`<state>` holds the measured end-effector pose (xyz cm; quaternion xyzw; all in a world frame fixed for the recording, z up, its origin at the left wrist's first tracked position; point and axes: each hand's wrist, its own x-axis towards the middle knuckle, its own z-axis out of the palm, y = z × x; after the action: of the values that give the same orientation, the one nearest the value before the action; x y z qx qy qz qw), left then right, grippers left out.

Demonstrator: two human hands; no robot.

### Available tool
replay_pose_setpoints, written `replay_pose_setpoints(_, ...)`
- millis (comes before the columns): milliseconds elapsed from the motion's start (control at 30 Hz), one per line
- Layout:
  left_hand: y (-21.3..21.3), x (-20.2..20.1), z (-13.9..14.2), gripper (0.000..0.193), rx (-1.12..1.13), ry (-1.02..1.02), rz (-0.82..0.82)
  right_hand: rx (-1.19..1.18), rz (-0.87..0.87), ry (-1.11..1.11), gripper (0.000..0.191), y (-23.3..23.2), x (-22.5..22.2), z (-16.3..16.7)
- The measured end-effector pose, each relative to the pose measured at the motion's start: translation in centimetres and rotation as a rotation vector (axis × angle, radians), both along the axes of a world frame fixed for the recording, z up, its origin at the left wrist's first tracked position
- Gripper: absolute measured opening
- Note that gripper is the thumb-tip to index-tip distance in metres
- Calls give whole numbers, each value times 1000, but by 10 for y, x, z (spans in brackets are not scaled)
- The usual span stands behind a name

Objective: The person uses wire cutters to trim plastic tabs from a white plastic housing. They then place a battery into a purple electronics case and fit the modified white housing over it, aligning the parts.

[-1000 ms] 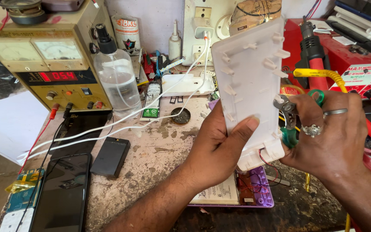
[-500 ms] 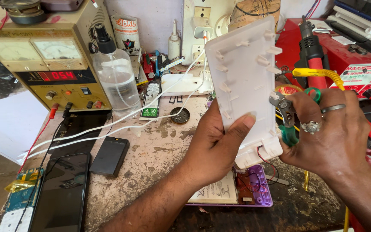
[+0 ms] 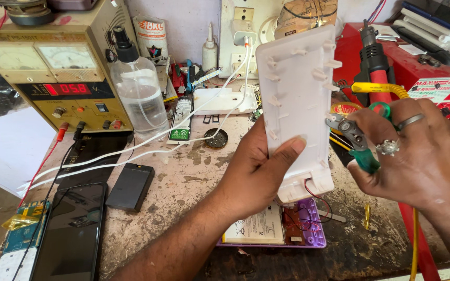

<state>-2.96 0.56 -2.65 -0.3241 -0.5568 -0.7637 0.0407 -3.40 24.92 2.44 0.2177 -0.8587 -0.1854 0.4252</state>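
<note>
Head view: left hand [image 3: 259, 174] stays clamped on the upright white casing [image 3: 300, 109] above the worktop's front edge, little changed, while right hand [image 3: 417, 151], closed on green-handled pliers [image 3: 355, 143], has edged closer.

White casing [image 3: 298, 104], green-handled pliers [image 3: 358, 148], purple tray [image 3: 316, 237]

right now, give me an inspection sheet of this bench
surface: bench worn and stained
job's things: white casing held upright, inner posts showing; green-handled cutters at its right edge
clutter: spray bottle, power supply, phone, black battery, purple tray
hands: left hand grips casing; right hand holds cutters
cables: white cables across bench; red wire below casing
surroundings: red station at right
</note>
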Motion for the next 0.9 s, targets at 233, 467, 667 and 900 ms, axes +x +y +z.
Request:
replay_pose_setpoints(233,2,1,0,42,-61,39,26,-42,-23,-72,98,9,8,7)
replay_pose_setpoints(467,14,-7,-2,40,97,-22,-65,-237,143,-141,100,0,4,-20)
replay_pose_setpoints(667,3,-7,-2,40,115,-62,-70,-253,187,-40,94,-18,5,-22)
replay_pose_setpoints(900,0,1,6,40,91,-61,-59,-186,195,-32,95,-21,12,-12)
